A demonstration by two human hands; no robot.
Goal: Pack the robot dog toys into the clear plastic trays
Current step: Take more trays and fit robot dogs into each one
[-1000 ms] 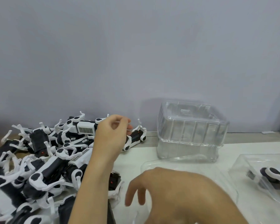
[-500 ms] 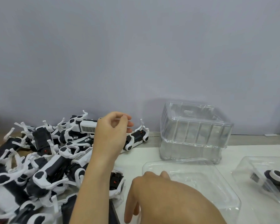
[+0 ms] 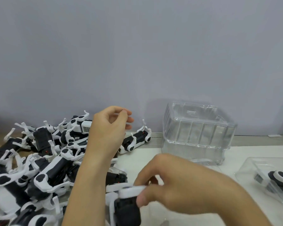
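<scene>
Vs. 0.5 s ago: right hand (image 3: 178,185), then open over the table (image 3: 153,154), now grips a black-and-white plastic robot dog toy (image 3: 127,204) at 6 o'clock; fingers curled on its white leg, blurred. Left hand (image 3: 108,128) unchanged at 9–10 o'clock, raised over the heap of black-and-white robot dog toys (image 3: 39,160); fingers curled, thumb to fingertips, contents can't be told. One separate black-and-white toy (image 3: 136,141) lies beside heap's far edge. Stack of clear plastic trays (image 3: 198,132) at 2 o'clock. Clear tray w/ a toy inside (image 3: 258,170) at 3 o'clock. Labels: barcode-type sticker (image 3: 86,128) on a heap toy, not legible.
</scene>
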